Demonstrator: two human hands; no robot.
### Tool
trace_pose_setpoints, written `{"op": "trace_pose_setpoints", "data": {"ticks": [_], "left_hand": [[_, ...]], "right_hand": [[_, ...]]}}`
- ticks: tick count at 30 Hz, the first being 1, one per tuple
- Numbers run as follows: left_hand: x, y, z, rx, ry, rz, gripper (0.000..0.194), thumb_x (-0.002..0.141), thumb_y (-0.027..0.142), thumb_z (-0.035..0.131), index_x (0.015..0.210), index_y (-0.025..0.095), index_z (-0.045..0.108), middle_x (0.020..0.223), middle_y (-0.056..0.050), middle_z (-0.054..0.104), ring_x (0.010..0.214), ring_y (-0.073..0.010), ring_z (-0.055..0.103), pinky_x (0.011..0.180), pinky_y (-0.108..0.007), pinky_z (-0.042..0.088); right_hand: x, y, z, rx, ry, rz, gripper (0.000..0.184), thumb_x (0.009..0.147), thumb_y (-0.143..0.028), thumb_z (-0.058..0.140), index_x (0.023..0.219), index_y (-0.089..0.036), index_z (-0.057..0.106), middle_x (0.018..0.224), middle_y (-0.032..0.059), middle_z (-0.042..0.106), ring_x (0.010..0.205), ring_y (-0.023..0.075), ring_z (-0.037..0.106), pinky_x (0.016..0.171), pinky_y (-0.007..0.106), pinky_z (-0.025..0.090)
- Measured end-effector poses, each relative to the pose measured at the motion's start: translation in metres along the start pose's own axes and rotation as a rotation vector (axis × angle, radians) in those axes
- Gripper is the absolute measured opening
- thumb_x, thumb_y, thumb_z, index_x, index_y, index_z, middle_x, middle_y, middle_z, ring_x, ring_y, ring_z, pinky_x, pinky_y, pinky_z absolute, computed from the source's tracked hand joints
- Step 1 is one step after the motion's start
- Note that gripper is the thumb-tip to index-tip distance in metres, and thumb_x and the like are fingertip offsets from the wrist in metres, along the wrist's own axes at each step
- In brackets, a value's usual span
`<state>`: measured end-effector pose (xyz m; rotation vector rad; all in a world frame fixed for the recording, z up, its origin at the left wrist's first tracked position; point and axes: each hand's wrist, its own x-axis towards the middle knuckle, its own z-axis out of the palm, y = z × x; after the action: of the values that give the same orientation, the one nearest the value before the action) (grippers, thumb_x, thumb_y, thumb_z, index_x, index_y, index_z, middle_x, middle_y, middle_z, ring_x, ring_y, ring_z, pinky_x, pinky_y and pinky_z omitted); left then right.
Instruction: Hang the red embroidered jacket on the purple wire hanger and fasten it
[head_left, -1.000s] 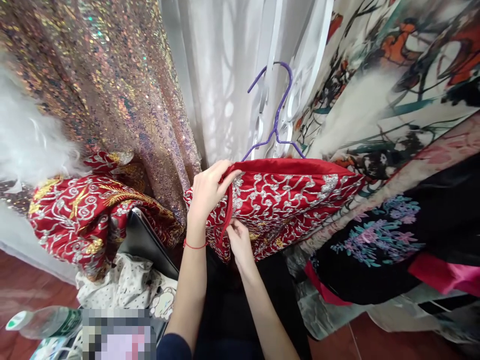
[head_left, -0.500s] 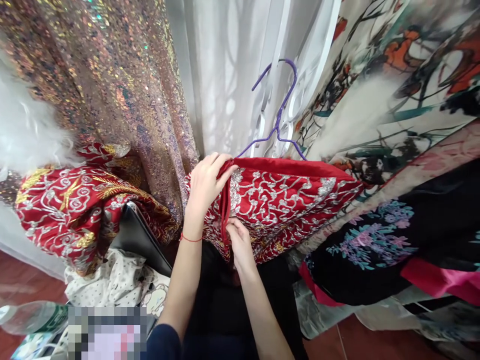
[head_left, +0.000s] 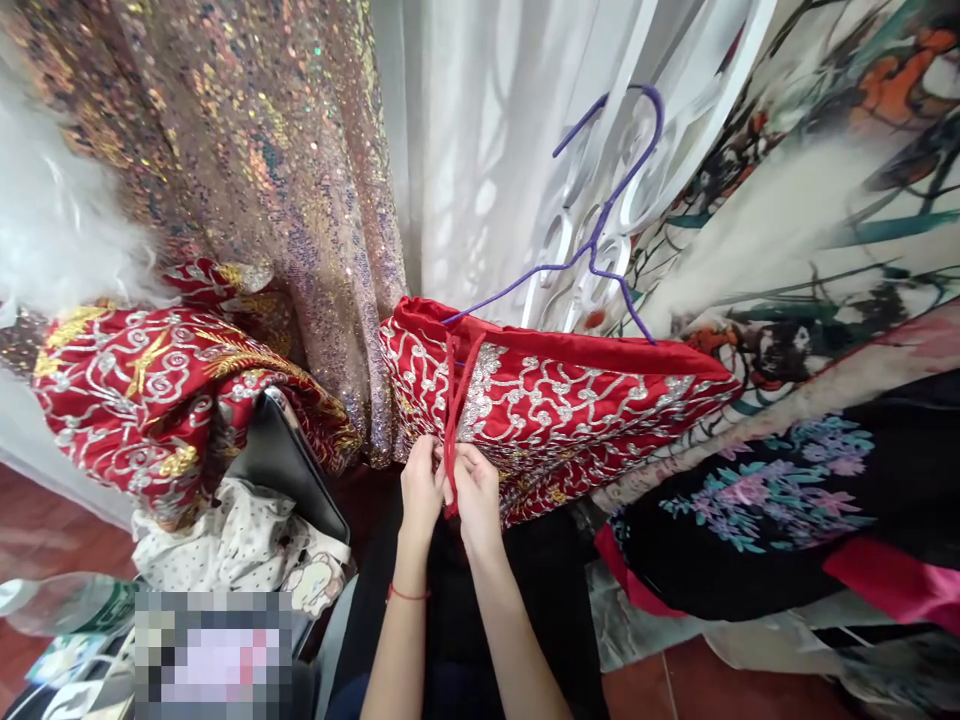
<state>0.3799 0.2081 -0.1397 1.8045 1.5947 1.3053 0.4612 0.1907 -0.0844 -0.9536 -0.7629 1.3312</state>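
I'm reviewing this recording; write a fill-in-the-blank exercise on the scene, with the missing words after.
The slim wire hanger with the curved hook is ____ in colour.
The left hand and right hand hold thin fabric cords coloured ____.
The thin red bracelet is worn on the ____ arm.

Missing words: purple; red; left.

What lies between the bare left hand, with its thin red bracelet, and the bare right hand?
In the head view, thin red fabric ties hang over the silver-embroidered red garment and are held between the left hand and right hand.
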Motion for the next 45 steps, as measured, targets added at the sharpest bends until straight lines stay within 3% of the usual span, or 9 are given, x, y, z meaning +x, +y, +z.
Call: {"op": "trace_pose_setpoints", "data": {"ticks": [4, 9, 14, 20, 26, 33, 38, 41, 45], "left_hand": [[0.006, 0.01, 0.011, -0.107, -0.019, -0.057, 0.014, 0.094, 0.023, 0.042, 0.089, 0.02, 0.055, 0.083, -0.003, 0.064, 0.075, -0.0165, 0.062, 0.072, -0.028, 0.05], [-0.006, 0.009, 0.015, -0.158, 0.015, -0.122, 0.027, 0.094, 0.025, 0.044, 0.114, 0.019, 0.061, 0.106, -0.008, 0.069, 0.095, -0.019, 0.067, 0.082, -0.028, 0.051], [-0.006, 0.008, 0.011, -0.112, 0.029, -0.117, 0.02, 0.096, 0.026, 0.044, 0.098, 0.02, 0.062, 0.089, -0.004, 0.068, 0.081, -0.0163, 0.064, 0.074, -0.025, 0.049], [-0.001, 0.017, 0.011, -0.011, -0.008, -0.118, 0.019, 0.097, 0.023, 0.043, 0.097, 0.02, 0.061, 0.097, -0.005, 0.07, 0.087, -0.0171, 0.065, 0.075, -0.026, 0.048], [0.005, 0.013, 0.007, 0.085, -0.052, -0.117, 0.021, 0.099, 0.027, 0.043, 0.102, 0.02, 0.063, 0.104, -0.008, 0.071, 0.095, -0.0211, 0.068, 0.081, -0.03, 0.051], [0.011, 0.005, 0.006, 0.203, -0.036, -0.09, 0.023, 0.099, 0.025, 0.043, 0.11, 0.02, 0.063, 0.11, -0.01, 0.071, 0.103, -0.0234, 0.067, 0.083, -0.033, 0.052], [0.034, -0.004, -0.017, 0.129, -0.135, -0.047, 0.01, 0.094, 0.028, 0.052, 0.093, 0.02, 0.059, 0.088, -0.004, 0.067, 0.083, -0.0192, 0.065, 0.076, -0.03, 0.05], [0.067, 0.005, -0.037, -0.008, 0.025, 0.052, 0.011, 0.093, 0.031, 0.052, 0.094, 0.02, 0.056, 0.088, -0.004, 0.064, 0.079, -0.0168, 0.062, 0.075, -0.029, 0.05], [0.125, 0.05, -0.065, 0.039, 0.472, 0.193, 0.027, 0.094, 0.041, 0.051, 0.106, 0.018, 0.056, 0.109, -0.012, 0.061, 0.102, -0.022, 0.059, 0.095, -0.037, 0.048]], "right_hand": [[0.001, -0.006, 0.004, -0.03, 0.092, -0.067, 0.037, 0.074, -0.053, 0.073, 0.073, -0.019, 0.061, 0.059, 0.0004, 0.064, 0.046, 0.0108, 0.054, 0.041, 0.023, 0.037], [0.003, -0.031, 0.023, -0.031, 0.109, -0.182, 0.03, 0.083, -0.046, 0.068, 0.084, -0.016, 0.065, 0.07, 0.0023, 0.072, 0.044, 0.0085, 0.053, 0.043, 0.023, 0.039], [0.013, -0.061, 0.047, -0.037, 0.135, -0.251, 0.023, 0.085, -0.039, 0.064, 0.082, -0.016, 0.064, 0.078, 0.0042, 0.076, 0.034, 0.0038, 0.04, 0.036, 0.022, 0.027], [0.036, -0.086, 0.065, -0.012, 0.193, -0.429, 0.016, 0.084, -0.031, 0.061, 0.079, -0.016, 0.064, 0.077, 0.0038, 0.077, 0.04, 0.0064, 0.053, 0.048, 0.022, 0.042], [0.056, -0.105, 0.075, -0.008, 0.179, -0.545, 0.016, 0.084, -0.03, 0.059, 0.076, -0.017, 0.063, 0.076, 0.0026, 0.077, 0.039, 0.0065, 0.054, 0.05, 0.023, 0.044], [0.064, -0.107, 0.073, -0.014, 0.126, -0.535, 0.013, 0.085, -0.028, 0.058, 0.076, -0.018, 0.06, 0.072, 0.0005, 0.075, 0.04, 0.0066, 0.054, 0.049, 0.022, 0.045], [0.05, -0.109, 0.039, -0.453, 0.001, -0.545, 0.022, 0.091, -0.038, 0.057, 0.082, -0.02, 0.063, 0.07, -0.0001, 0.072, 0.053, 0.0119, 0.063, 0.059, 0.026, 0.051], [0.026, -0.128, 0.004, -0.725, 0.192, -0.726, 0.025, 0.094, -0.038, 0.056, 0.083, -0.019, 0.069, 0.079, 0.0027, 0.074, 0.072, 0.0159, 0.069, 0.075, 0.03, 0.054], [0.012, -0.191, -0.047, -1.013, 0.883, -0.95, 0.029, 0.094, -0.037, 0.051, 0.09, -0.018, 0.072, 0.085, 0.0077, 0.075, 0.082, 0.0225, 0.068, 0.085, 0.039, 0.053]]}}
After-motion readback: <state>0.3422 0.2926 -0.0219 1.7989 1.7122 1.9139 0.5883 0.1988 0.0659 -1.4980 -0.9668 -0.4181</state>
